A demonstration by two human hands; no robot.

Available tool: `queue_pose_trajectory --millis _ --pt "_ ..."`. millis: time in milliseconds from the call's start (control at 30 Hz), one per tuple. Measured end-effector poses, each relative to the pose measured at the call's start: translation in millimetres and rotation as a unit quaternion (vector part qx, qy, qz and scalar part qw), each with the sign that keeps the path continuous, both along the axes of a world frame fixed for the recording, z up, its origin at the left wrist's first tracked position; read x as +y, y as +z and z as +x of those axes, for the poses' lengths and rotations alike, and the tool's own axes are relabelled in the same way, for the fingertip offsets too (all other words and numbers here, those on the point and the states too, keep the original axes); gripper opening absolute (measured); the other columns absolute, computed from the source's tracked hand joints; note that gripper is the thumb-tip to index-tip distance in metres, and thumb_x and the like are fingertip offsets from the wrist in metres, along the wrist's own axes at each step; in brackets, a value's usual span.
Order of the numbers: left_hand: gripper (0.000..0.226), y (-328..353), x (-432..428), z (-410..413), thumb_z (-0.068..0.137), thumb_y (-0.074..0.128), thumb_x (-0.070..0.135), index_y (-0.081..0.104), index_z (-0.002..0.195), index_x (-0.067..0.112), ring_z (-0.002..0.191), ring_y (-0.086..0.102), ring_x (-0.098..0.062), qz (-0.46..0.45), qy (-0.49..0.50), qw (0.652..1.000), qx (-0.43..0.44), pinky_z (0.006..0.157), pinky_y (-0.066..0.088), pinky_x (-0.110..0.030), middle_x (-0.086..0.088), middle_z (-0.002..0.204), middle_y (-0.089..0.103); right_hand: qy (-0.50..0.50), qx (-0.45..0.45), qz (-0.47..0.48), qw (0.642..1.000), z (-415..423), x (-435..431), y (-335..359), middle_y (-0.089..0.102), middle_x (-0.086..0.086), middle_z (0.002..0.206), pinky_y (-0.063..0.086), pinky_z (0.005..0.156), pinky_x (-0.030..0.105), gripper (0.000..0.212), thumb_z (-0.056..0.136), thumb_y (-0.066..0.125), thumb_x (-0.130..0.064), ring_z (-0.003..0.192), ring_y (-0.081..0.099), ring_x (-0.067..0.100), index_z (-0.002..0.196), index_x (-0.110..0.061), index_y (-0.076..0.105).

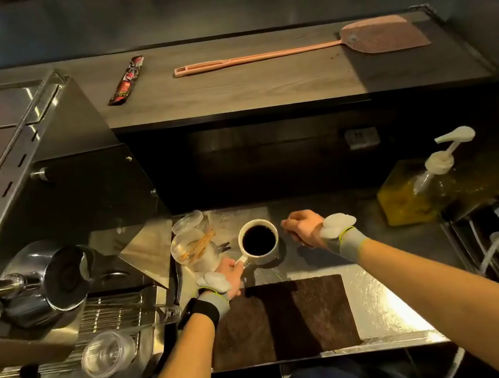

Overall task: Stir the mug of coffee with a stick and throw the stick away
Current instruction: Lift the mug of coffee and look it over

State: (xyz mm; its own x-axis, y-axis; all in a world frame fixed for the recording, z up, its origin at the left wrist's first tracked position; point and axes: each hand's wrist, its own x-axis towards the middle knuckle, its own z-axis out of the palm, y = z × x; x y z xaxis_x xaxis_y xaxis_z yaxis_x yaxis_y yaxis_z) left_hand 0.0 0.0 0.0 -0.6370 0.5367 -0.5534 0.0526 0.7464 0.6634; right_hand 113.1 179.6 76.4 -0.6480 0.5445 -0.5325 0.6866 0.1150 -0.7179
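Note:
A white mug [259,242] full of black coffee stands on the steel counter [390,294]. My left hand [231,273] grips the mug's handle at its lower left. To the right of the mug rests my right hand [302,229], fingers curled toward the counter, a small gap between it and the mug; nothing shows in it. Left of the mug a clear glass jar [194,252] lies tilted with several wooden stir sticks [200,246] inside.
A dark mat [281,320] lies in front of the mug. An espresso machine [30,200] with a steel pitcher [61,282] fills the left. A pump bottle of yellow syrup [418,189] stands at right. On the raised shelf lie a fly swatter [300,50] and a sachet [126,80].

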Motion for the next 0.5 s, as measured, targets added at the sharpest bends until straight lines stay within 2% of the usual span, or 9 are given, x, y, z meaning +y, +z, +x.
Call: queue_pose_trajectory --millis 33,100,167,267,400,500 --pt "0.024 4 1 3 0.094 0.036 0.028 0.043 0.103 0.007 0.048 0.045 -0.018 0.009 0.003 0.999 -0.032 0.042 0.043 -0.029 -0.003 0.068 0.048 0.011 -0.003 0.007 1.0 0 -2 -2 0.049 0.0 0.057 0.034 0.045 0.024 0.037 0.098 0.05 -0.031 0.049 0.042 0.015 0.062 -0.021 0.05" --pt "0.028 6 3 4 0.094 0.033 0.031 0.044 0.106 0.008 0.044 0.046 -0.015 0.01 0.002 0.998 -0.067 0.035 0.034 -0.019 -0.001 0.073 0.049 0.016 -0.016 -0.001 1.0 0 -5 -2 0.049 0.0 0.058 0.035 0.045 0.025 0.036 0.099 0.049 -0.031 0.049 0.043 0.014 0.064 -0.021 0.05" --pt "0.028 6 6 6 0.094 0.031 0.033 0.05 0.092 0.012 0.041 0.047 -0.012 0.023 0.005 0.997 -0.075 0.035 0.031 -0.019 0.0 0.073 0.049 0.017 -0.015 -0.019 1.0 1 -9 0 0.049 0.0 0.057 0.035 0.045 0.025 0.037 0.099 0.048 -0.029 0.049 0.043 0.014 0.063 -0.02 0.05" --pt "0.036 5 10 6 0.095 0.03 0.034 0.047 0.068 0.018 0.042 0.044 -0.013 0.04 0.033 0.995 -0.089 0.034 0.028 -0.019 0.0 0.07 0.048 0.017 -0.021 -0.02 0.999 2 -10 1 0.049 0.0 0.058 0.035 0.045 0.025 0.037 0.099 0.048 -0.028 0.049 0.043 0.014 0.063 -0.019 0.05" --pt "0.042 6 11 6 0.095 0.034 0.031 0.047 0.058 0.014 0.035 0.042 -0.006 0.072 0.065 0.991 -0.09 0.034 0.032 -0.014 -0.002 0.066 0.052 0.005 -0.025 -0.027 0.999 5 -5 1 0.05 0.0 0.059 0.036 0.046 0.024 0.035 0.099 0.048 -0.03 0.052 0.045 0.014 0.066 -0.019 0.052" --pt "0.044 4 13 6 0.093 0.038 0.033 0.05 0.055 0.014 0.046 0.039 -0.013 0.09 0.079 0.989 -0.091 0.047 0.034 -0.025 -0.006 0.064 0.053 -0.03 -0.015 -0.038 0.999 9 1 2 0.049 -0.001 0.059 0.034 0.043 0.023 0.033 0.099 0.049 -0.027 0.05 0.044 0.012 0.067 -0.019 0.052"
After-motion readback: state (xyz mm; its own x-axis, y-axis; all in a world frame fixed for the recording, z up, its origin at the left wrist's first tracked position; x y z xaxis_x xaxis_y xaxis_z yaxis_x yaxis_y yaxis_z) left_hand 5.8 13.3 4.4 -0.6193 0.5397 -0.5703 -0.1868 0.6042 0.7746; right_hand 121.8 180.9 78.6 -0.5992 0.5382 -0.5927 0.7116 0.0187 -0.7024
